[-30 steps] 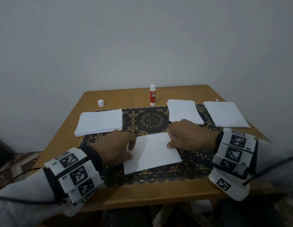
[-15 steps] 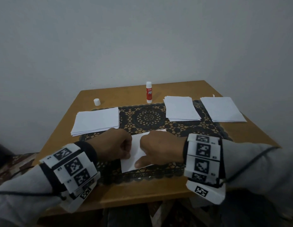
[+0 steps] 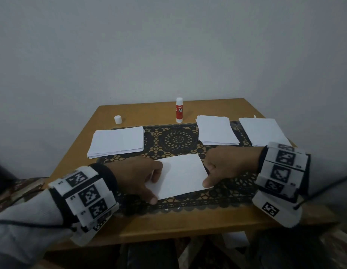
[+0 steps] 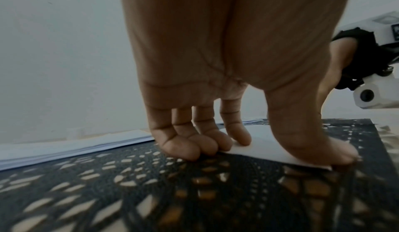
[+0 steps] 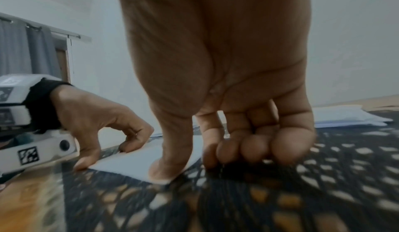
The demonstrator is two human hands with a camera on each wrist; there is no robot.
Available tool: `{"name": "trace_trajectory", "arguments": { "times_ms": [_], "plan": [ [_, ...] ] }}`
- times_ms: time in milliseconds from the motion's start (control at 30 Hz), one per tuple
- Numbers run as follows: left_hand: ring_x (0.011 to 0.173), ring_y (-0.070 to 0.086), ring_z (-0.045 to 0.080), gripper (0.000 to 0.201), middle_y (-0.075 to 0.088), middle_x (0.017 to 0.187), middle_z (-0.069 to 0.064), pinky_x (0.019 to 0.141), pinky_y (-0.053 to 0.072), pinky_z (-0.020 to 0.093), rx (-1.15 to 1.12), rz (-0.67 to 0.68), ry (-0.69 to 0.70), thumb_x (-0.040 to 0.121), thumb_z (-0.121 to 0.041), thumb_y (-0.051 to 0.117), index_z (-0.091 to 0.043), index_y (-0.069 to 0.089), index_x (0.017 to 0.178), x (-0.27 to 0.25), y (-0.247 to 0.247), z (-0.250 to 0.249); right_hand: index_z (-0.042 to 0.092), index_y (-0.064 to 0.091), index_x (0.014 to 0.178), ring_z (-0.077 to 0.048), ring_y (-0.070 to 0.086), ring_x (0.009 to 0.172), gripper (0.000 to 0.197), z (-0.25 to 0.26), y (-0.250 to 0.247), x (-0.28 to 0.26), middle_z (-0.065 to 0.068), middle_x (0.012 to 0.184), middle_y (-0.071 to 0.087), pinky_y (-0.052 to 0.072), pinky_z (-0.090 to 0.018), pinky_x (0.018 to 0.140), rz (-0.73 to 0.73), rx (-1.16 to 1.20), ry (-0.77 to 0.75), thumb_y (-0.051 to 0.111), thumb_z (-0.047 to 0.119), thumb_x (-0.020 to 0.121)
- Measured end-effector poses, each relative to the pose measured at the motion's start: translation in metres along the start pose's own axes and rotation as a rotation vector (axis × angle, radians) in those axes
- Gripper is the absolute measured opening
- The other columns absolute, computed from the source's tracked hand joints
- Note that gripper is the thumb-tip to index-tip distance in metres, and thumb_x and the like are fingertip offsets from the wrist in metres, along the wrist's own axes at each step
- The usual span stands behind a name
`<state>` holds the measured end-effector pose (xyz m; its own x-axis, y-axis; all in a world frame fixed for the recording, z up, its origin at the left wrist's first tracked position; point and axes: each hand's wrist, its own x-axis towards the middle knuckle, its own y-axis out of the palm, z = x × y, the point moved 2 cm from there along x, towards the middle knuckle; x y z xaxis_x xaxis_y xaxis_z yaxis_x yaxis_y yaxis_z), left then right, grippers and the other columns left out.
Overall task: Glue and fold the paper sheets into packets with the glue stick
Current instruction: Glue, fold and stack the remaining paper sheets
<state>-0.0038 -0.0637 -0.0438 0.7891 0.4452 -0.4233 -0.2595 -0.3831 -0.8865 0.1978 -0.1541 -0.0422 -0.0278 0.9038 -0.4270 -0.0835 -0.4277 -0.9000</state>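
A white folded paper sheet (image 3: 180,175) lies on the black lace mat (image 3: 174,140) in front of me. My left hand (image 3: 152,188) holds its left edge: the thumb presses the near left corner and the curled index fingertip rests on the sheet (image 4: 259,148). My right hand (image 3: 207,176) holds the right edge, thumb on the near right corner of the sheet (image 5: 129,162), other fingers curled onto the mat. The red and white glue stick (image 3: 179,109) stands uncapped at the table's back. Its white cap (image 3: 118,119) sits to the left.
Three stacks of white sheets lie on the wooden table (image 3: 188,224): one at the left (image 3: 117,141), one at the middle right (image 3: 216,130), one at the far right (image 3: 263,132). A plain wall rises behind the table.
My right hand has slid from the sheet's middle, close to the left hand, out to its right edge. The left hand stays on the left edge.
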Motion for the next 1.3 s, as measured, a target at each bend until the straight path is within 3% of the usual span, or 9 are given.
{"name": "trace_trajectory", "arguments": {
  "times_ms": [167,267,367,433,533,733,900,1033,1300],
  "plan": [
    [0.079,0.045,0.006,0.041,0.051,0.089,-0.013,0.062,0.034,0.021,-0.024,0.002,0.001,0.073,-0.044,0.077,-0.026,0.050,0.097,0.002,-0.002,-0.001,0.007,0.058,0.076,-0.013,0.045,0.058,0.044,0.023,-0.005,0.001,-0.001,0.068,0.055,0.034,-0.026,0.054,-0.087,-0.073,-0.062,0.068,0.049,0.085],
    [0.082,0.045,0.007,0.039,0.052,0.092,-0.012,0.064,0.036,0.021,-0.021,0.006,-0.005,0.074,-0.044,0.076,-0.026,0.050,0.097,0.001,-0.003,-0.001,0.012,0.057,0.107,-0.018,0.053,0.091,0.038,0.056,0.005,-0.003,-0.003,0.103,0.056,0.041,-0.029,0.071,-0.233,-0.127,-0.129,0.059,0.046,0.092],
    [0.085,0.046,0.008,0.039,0.053,0.097,-0.010,0.068,0.039,0.022,-0.007,-0.010,0.005,0.073,-0.047,0.076,-0.028,0.050,0.095,0.002,0.000,0.002,0.008,0.035,0.142,-0.029,0.035,0.130,0.065,0.070,0.023,-0.013,-0.015,0.148,0.034,0.037,-0.040,0.101,-0.106,-0.250,-0.142,0.040,0.055,0.098],
    [0.085,0.046,0.009,0.038,0.053,0.096,-0.011,0.068,0.038,0.023,-0.020,-0.009,0.005,0.072,-0.047,0.076,-0.030,0.049,0.092,0.002,0.002,0.003,0.009,0.001,0.154,-0.030,0.000,0.149,0.084,0.061,0.025,-0.013,-0.013,0.162,-0.007,0.015,-0.044,0.119,0.096,-0.214,-0.096,0.030,0.063,0.097],
    [0.085,0.046,0.009,0.037,0.053,0.096,-0.011,0.068,0.038,0.022,-0.031,-0.006,0.003,0.072,-0.045,0.077,-0.030,0.049,0.091,0.003,0.001,0.003,0.009,-0.015,0.152,-0.025,-0.015,0.149,0.088,0.042,0.012,-0.001,-0.009,0.160,-0.021,0.002,-0.040,0.121,0.145,-0.140,-0.022,0.025,0.063,0.097],
    [0.085,0.046,0.009,0.037,0.052,0.095,-0.011,0.066,0.037,0.022,-0.005,-0.010,0.005,0.073,-0.047,0.076,-0.030,0.048,0.090,0.002,0.001,0.002,0.010,-0.016,0.153,-0.022,-0.019,0.147,0.093,0.059,0.019,-0.007,-0.007,0.159,-0.025,0.001,-0.039,0.120,0.223,-0.162,-0.167,0.023,0.070,0.092],
    [0.085,0.046,0.008,0.037,0.051,0.094,-0.012,0.067,0.038,0.021,0.003,-0.014,-0.007,0.073,-0.046,0.076,-0.030,0.049,0.092,0.002,0.000,0.002,0.007,-0.015,0.152,-0.024,-0.017,0.148,0.095,0.050,0.002,0.010,-0.009,0.160,-0.023,0.003,-0.041,0.121,0.153,-0.122,-0.061,0.025,0.069,0.093],
    [0.088,0.046,0.009,0.037,0.052,0.097,-0.010,0.071,0.041,0.022,0.013,-0.013,-0.004,0.074,-0.047,0.076,-0.028,0.051,0.095,0.002,0.001,0.002,0.011,-0.018,0.152,-0.022,-0.018,0.148,0.097,0.073,0.016,-0.002,-0.006,0.159,-0.025,0.001,-0.039,0.121,0.214,-0.207,-0.188,0.029,0.070,0.092],
    [0.087,0.046,0.010,0.036,0.053,0.099,-0.010,0.071,0.042,0.024,0.009,-0.006,0.000,0.074,-0.049,0.075,-0.030,0.049,0.091,0.000,0.002,0.003,0.010,-0.020,0.151,-0.023,-0.021,0.147,0.099,0.046,0.020,-0.006,-0.008,0.157,-0.028,-0.004,-0.035,0.116,0.176,-0.202,-0.118,0.026,0.074,0.089]
  ]
}}
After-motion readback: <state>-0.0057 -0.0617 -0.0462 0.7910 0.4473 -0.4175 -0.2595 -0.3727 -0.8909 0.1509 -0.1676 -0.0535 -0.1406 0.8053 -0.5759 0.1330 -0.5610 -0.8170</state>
